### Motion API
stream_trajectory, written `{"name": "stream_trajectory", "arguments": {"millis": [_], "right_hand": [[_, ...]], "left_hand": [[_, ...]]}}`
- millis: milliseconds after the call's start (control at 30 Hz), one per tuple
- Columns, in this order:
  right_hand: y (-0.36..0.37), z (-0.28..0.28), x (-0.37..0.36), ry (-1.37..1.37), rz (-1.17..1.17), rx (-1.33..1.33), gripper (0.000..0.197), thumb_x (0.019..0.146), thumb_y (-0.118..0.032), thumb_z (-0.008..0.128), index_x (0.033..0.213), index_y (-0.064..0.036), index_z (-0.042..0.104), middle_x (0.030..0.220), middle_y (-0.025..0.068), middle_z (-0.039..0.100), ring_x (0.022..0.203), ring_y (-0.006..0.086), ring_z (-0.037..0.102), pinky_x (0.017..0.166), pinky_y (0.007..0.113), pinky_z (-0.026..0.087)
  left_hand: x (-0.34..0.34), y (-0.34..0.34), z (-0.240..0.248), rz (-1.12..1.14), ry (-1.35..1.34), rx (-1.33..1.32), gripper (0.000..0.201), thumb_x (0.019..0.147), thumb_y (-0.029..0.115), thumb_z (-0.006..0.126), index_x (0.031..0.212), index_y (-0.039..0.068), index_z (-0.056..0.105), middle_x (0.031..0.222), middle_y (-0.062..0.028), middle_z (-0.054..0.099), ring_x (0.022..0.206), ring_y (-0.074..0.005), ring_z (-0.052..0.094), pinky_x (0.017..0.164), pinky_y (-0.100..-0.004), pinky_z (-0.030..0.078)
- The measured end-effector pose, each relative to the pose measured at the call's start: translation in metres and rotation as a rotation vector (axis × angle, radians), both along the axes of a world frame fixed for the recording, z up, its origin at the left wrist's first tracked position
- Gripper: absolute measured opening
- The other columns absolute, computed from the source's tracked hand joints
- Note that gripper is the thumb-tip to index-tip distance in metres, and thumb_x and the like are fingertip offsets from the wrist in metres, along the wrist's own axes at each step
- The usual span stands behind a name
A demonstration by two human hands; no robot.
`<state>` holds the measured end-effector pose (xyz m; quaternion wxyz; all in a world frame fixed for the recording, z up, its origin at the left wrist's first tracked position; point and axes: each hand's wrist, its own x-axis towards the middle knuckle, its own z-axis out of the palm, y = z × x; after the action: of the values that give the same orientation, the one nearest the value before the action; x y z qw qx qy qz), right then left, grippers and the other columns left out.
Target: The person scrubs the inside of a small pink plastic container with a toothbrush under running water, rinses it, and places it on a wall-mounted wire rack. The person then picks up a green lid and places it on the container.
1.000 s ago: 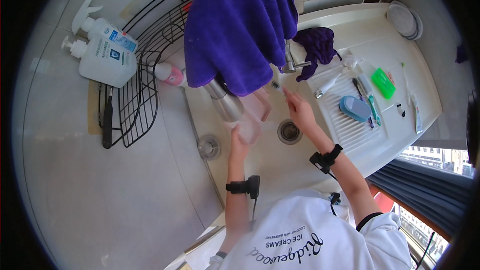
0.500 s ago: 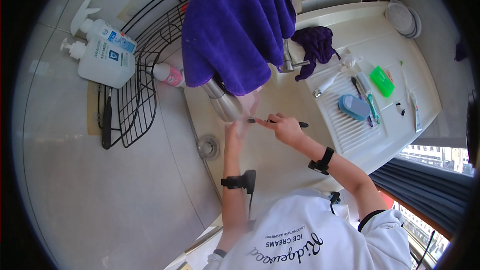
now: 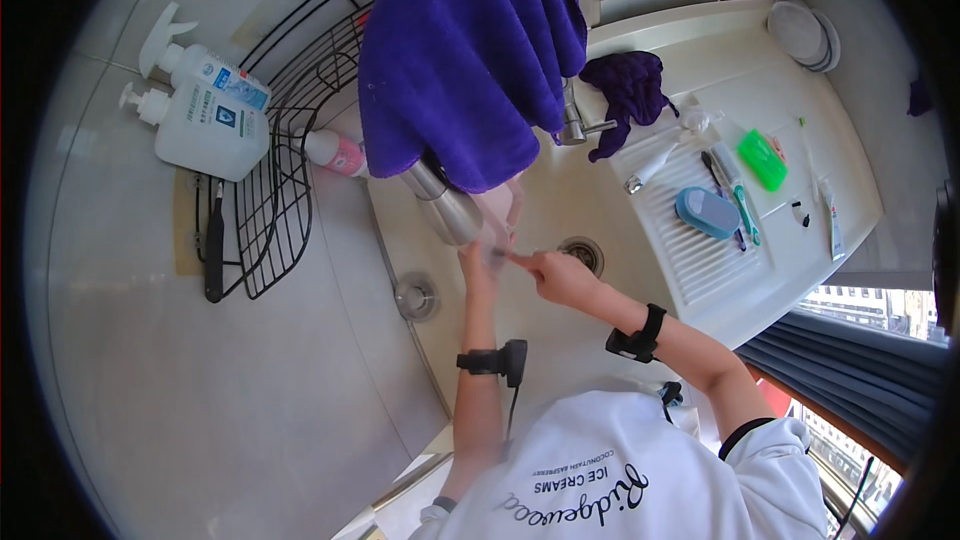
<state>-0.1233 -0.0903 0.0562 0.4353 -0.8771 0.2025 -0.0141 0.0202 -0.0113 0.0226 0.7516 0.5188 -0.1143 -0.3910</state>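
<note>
Left hand: (image 3: pixel 477 262) fingers curled in about the near end of the pink container, beside the steel spout; the fingertips were partly hidden, so I could not tell how firmly they were set.
Right hand: (image 3: pixel 562 278) closed to a loose fist with the index finger stretched forward, gripping a small brush (image 3: pixel 498 256).
Brush: pointed left toward the left hand and the near end of the container; its head was blurred, and contact could not be confirmed.
Pink container: (image 3: pixel 500 208) translucent, over the sink (image 3: pixel 540 360), partly covered by the spout and the towel.
Steel spout: (image 3: pixel 447 212) angled down toward the left hand, its upper part under a purple towel (image 3: pixel 470 60).
Drain: (image 3: pixel 581 255) round, metal-rimmed, just beyond the right hand.
Wrists: a black band (image 3: pixel 490 362) on the left, another black band (image 3: pixel 638 334) on the right.
Counter, right side: (image 3: pixel 690 265) ridged; it bore a blue oval box (image 3: pixel 708 213), a bright green box (image 3: pixel 764 160), several toothbrushes and a white tube (image 3: pixel 833 225). A dark purple cloth (image 3: pixel 628 90) lay crumpled near the tap lever.
Wire rack, left side: (image 3: pixel 262 240) black; a pump bottle (image 3: pixel 213 135) lay by it, and a pink-labelled bottle (image 3: pixel 338 152) stood between rack and sink.
</note>
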Motion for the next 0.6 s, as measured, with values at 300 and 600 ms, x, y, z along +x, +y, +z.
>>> {"name": "stream_trajectory", "arguments": {"millis": [300,600], "right_hand": [[-0.026,-0.027,-0.003,0.013,-0.01,-0.165,0.058,0.071,0.002,0.046,0.119,-0.0292,0.055,0.081,0.01,0.058,0.071,0.0285,0.058,0.061,0.038,0.046],[-0.007,-0.023,0.0,0.11,0.109,0.044,0.059,0.071,0.0,0.045,0.123,-0.0265,0.05,0.084,0.0148,0.06,0.078,0.0301,0.059,0.064,0.041,0.045]], "left_hand": [[-0.017,0.004,-0.025,0.062,0.056,0.0,0.053,0.081,0.026,0.054,0.123,-0.002,0.037,0.112,-0.0121,0.049,0.1,-0.0246,0.052,0.083,-0.0416,0.047],[-0.013,0.012,-0.022,0.083,0.036,0.067,0.059,0.082,0.038,0.052,0.127,0.004,0.035,0.12,-0.0121,0.045,0.108,-0.0271,0.048,0.086,-0.0431,0.044]]}}
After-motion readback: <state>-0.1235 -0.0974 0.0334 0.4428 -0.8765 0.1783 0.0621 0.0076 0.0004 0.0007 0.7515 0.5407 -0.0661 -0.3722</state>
